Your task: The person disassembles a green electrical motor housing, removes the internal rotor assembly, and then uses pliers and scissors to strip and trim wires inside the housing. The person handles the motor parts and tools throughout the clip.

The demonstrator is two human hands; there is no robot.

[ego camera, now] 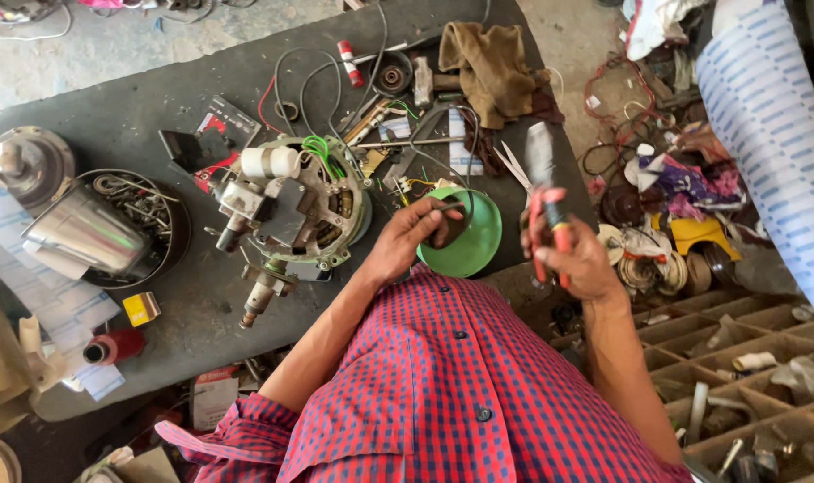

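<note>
Spanning most of the view, the dark bench (pixel 139 125) carries a stripped motor assembly (pixel 291 201) near its middle, shafts pointing toward the near edge, windings exposed for access. Steel bowl (pixel 89 234) sits at the left edge in a tray of parts. Green dish (pixel 465 237) at the near right edge. Left hand (pixel 411 240) pinches a black wire (pixel 452 207) over the dish, keeping it taut. Right hand (pixel 579 259), off the right edge, clenched round red-handled pliers (pixel 543 192), jaws up, blurred.
</note>
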